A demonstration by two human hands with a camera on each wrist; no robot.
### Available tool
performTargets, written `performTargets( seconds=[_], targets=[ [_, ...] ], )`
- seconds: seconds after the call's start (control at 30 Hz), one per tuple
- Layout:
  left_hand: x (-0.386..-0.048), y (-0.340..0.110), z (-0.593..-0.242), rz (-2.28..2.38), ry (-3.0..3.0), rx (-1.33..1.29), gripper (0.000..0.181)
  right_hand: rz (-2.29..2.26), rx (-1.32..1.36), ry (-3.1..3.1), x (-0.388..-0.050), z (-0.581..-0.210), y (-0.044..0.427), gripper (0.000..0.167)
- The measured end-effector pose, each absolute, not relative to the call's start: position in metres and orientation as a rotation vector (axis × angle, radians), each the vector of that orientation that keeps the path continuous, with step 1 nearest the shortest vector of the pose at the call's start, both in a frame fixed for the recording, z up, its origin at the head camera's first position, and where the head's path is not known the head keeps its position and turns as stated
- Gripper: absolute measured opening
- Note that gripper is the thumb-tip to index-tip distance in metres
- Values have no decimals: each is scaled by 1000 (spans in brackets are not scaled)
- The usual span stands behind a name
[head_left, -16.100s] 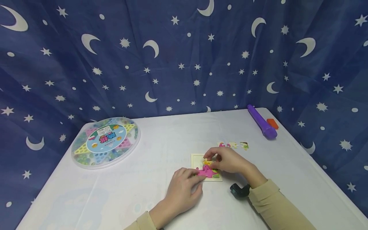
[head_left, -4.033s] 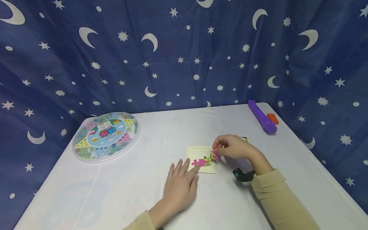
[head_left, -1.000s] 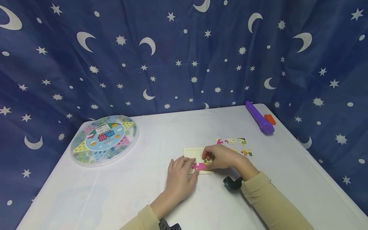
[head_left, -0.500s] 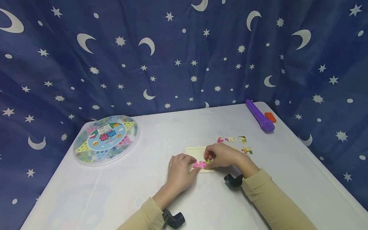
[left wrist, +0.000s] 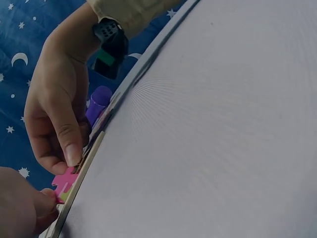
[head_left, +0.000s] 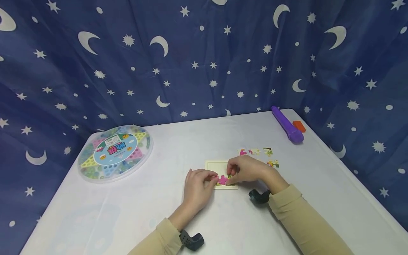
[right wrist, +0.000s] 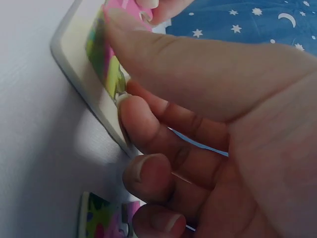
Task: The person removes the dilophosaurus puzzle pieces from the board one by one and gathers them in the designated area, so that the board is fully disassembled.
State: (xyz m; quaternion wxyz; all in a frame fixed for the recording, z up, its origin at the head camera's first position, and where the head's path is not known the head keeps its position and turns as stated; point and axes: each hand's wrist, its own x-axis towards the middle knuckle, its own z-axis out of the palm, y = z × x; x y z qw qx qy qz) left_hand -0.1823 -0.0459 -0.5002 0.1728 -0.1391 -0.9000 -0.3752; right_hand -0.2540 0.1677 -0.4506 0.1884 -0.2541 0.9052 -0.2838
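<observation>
Joined pink and green jigsaw puzzle pieces [head_left: 222,180] lie over the lower part of a cream puzzle tray [head_left: 220,163]. My left hand [head_left: 196,191] pinches their left end between thumb and finger; the left wrist view shows that grip on the pink puzzle pieces [left wrist: 63,181]. At the other end my right hand [head_left: 251,170] pinches the strip, its thumb [right wrist: 148,54] lying over the pink and green part in the right wrist view. The right hand's remaining fingers are curled near the tray's edge. My right hand covers part of the tray in the head view.
Several loose puzzle pieces [head_left: 255,151] lie behind the right hand. A purple microphone-shaped object [head_left: 288,125] and an orange block [head_left: 299,126] sit at the back right. A round Chinese checkers box [head_left: 115,154] stands at the left. A starry blue curtain [head_left: 191,53] hangs behind the table.
Four seconds ago the right hand held a piece at the tray's right edge and the left hand lay flatter. Since then both hands have come to the two ends of the joined pieces.
</observation>
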Motion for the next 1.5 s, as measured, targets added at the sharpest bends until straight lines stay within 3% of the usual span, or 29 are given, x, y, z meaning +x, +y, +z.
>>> performTargets(
  seconds=[0.3, 0.83, 1.5],
  targets=[
    [-184, -44, -504, -1094, -2487, -400, 9, -873, -828, 2524, -254, -451, 166, 10],
    [-154, -57, -504, -825, -2633, -537, 36, -923, -798, 2525, -253, -450, 174, 10],
    [-160, -59, -507, -830, -2574, -466, 25, -1048, -647, 2667, -235, -450, 217, 5]
  ],
)
